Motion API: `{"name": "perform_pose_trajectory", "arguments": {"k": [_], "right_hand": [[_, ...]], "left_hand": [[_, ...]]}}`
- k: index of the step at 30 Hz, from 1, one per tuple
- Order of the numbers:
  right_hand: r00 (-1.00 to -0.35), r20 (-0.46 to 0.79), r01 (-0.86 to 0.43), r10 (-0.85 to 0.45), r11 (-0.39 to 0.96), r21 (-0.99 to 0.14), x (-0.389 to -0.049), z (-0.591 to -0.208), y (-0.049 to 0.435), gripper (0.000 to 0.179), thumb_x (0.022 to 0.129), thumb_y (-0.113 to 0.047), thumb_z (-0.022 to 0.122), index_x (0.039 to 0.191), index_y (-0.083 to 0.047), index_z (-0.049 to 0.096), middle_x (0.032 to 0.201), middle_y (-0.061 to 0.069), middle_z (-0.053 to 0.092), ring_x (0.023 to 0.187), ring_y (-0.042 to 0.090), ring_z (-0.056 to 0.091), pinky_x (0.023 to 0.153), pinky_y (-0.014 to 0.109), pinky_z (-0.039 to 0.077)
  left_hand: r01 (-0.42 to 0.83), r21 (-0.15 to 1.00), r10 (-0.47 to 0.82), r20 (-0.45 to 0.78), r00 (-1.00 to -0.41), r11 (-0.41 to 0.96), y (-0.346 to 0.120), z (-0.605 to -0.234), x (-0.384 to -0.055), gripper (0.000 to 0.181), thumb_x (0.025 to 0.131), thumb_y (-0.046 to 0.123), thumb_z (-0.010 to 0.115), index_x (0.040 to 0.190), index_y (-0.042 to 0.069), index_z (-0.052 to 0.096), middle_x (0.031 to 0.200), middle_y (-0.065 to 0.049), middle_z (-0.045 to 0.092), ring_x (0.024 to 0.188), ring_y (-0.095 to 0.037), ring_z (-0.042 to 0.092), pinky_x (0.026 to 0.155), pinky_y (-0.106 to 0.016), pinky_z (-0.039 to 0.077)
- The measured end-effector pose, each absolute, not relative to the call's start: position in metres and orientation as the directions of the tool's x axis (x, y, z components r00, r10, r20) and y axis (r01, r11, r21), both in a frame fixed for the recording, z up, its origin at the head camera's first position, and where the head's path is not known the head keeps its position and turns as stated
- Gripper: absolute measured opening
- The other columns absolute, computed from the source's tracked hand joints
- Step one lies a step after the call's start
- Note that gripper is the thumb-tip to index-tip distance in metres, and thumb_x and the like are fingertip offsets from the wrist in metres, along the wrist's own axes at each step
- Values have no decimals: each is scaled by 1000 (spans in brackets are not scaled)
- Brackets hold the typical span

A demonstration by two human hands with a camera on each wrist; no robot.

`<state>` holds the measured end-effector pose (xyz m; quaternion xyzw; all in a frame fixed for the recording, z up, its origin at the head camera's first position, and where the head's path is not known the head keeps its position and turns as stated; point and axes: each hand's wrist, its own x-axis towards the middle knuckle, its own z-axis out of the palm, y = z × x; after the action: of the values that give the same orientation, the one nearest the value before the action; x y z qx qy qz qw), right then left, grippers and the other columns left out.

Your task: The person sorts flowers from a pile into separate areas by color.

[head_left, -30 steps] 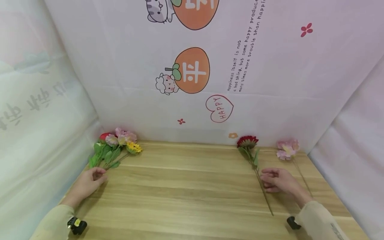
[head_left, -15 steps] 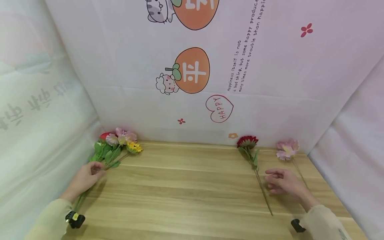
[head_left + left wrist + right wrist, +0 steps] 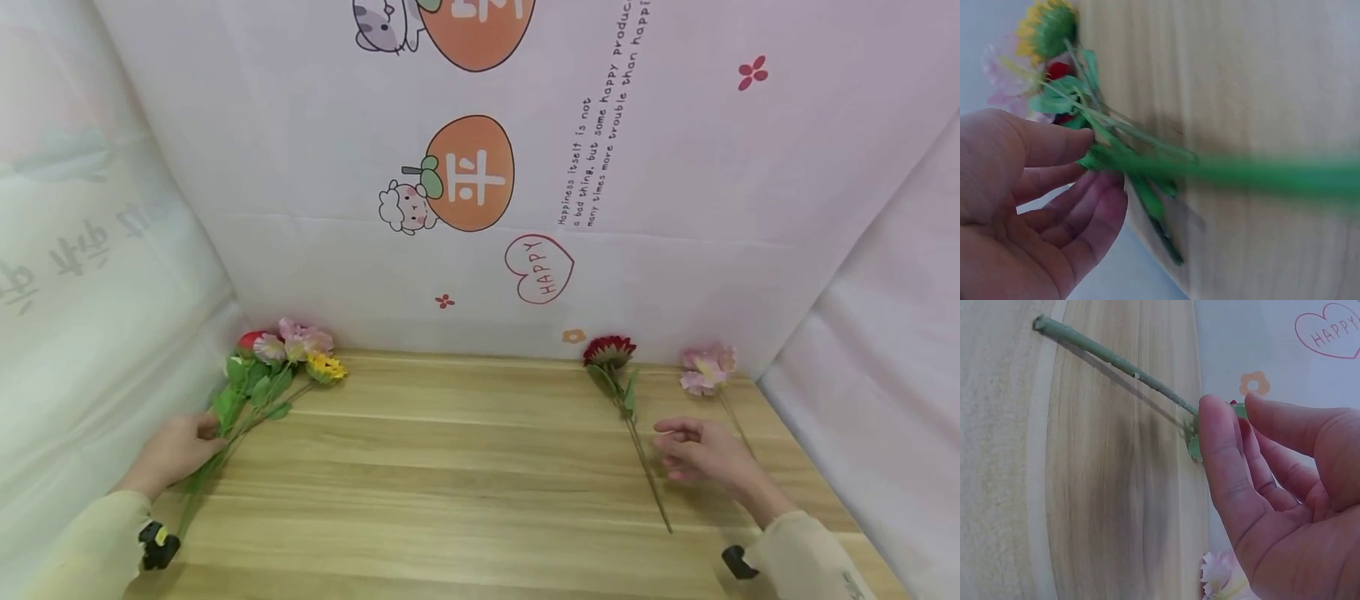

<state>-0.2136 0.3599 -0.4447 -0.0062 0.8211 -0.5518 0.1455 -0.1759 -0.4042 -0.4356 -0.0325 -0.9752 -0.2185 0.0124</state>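
Near the back left corner lies a bunch of artificial flowers: a red bloom [image 3: 253, 340], pink blooms [image 3: 303, 342] and a yellow sunflower [image 3: 326, 367], with leaves and green stems [image 3: 197, 493]. At these stems my left hand [image 3: 174, 454] has its fingers loosely curved. In the left wrist view its thumb and index finger are right beside a leafy green stem [image 3: 1241, 175]. My right hand [image 3: 697, 450], loosely curved and holding nothing, hovers between a dark red flower [image 3: 610, 352] and a single pink flower [image 3: 708, 371]. In the right wrist view its thumb and index fingertip are apart.
All the flowers lie on a wooden table [image 3: 450, 467]. A printed white cloth [image 3: 337, 267] closes off the back, and more white cloth [image 3: 97, 350] hangs along the left; another white sheet [image 3: 885, 333] hangs on the right. Each wrist wears a small black camera [image 3: 159, 546].
My left hand has shifted left, uncovering more of the stems, while the flowers stay put on the table. The right hand has drawn slightly away from the dark red flower's stem. The head view has shifted slightly.
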Motion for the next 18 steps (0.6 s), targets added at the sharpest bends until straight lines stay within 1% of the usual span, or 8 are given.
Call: {"name": "perform_pose_trajectory", "arguments": {"k": [2, 4, 6, 8, 11, 12, 15, 18], "right_hand": [[-956, -239, 157, -171, 388, -908, -213, -444, 358, 58, 98, -18, 70, 140, 12, 45, 109, 19, 66, 88, 28, 67, 75, 42, 63], [-954, -245, 162, -175, 388, -907, -213, -443, 357, 58, 98, -18, 69, 140, 12, 44, 110, 19, 65, 89, 29, 67, 75, 42, 63], [-951, -250, 163, -182, 390, -906, -212, -443, 355, 58, 98, -18, 69, 141, 12, 44, 110, 20, 64, 90, 29, 67, 76, 41, 62], [-949, -250, 160, -190, 394, -905, -211, -442, 354, 58, 98, -18, 69, 141, 12, 44, 112, 21, 64, 90, 30, 66, 76, 41, 62], [-948, -248, 153, -197, 399, -904, -209, -442, 352, 58, 99, -18, 69, 141, 12, 44, 114, 22, 63, 91, 31, 66, 76, 42, 62], [-948, -248, 154, -199, 397, -905, -208, -441, 352, 58, 99, -18, 69, 140, 13, 44, 115, 23, 62, 92, 31, 66, 76, 42, 62], [-946, -248, 151, -208, 394, -907, -208, -441, 350, 57, 98, -17, 69, 140, 13, 44, 117, 24, 61, 92, 31, 66, 77, 42, 62], [-943, -253, 154, -217, 391, -907, -208, -441, 347, 57, 98, -16, 69, 140, 13, 44, 117, 24, 61, 91, 30, 67, 77, 42, 62]], "left_hand": [[67, 417, 59, 34, -998, 907, -406, -438, -178, 42, 90, 9, 71, 111, -24, 57, 102, -37, 66, 95, -53, 64, 78, -62, 55], [62, 412, 55, 29, -998, 909, -407, -441, -179, 46, 88, 8, 73, 114, -25, 56, 100, -38, 66, 92, -52, 65, 78, -61, 55], [61, 403, 52, 33, -998, 913, -408, -443, -180, 33, 86, 7, 73, 97, -21, 58, 87, -30, 67, 79, -44, 65, 69, -55, 56], [49, 419, 42, 27, -999, 907, -407, -444, -180, 25, 85, 6, 72, 78, -8, 53, 69, -16, 59, 64, -32, 59, 58, -44, 51], [-4, 488, 9, -26, -1000, 873, -406, -444, -181, 42, 86, 6, 70, 67, 14, 34, 59, 3, 33, 55, -17, 42, 52, -30, 37], [-26, 519, -1, -48, -999, 855, -406, -444, -181, 45, 87, 6, 70, 67, 16, 31, 59, 4, 28, 53, -15, 39, 51, -29, 36], [-87, 593, -26, -112, -993, 800, -406, -442, -179, 48, 89, 5, 69, 66, 17, 28, 58, 5, 24, 52, -13, 37, 50, -26, 38], [-114, 610, -38, -137, -990, 784, -408, -442, -178, 47, 89, 6, 68, 65, 17, 29, 57, 5, 25, 51, -12, 36, 50, -26, 39]]}}
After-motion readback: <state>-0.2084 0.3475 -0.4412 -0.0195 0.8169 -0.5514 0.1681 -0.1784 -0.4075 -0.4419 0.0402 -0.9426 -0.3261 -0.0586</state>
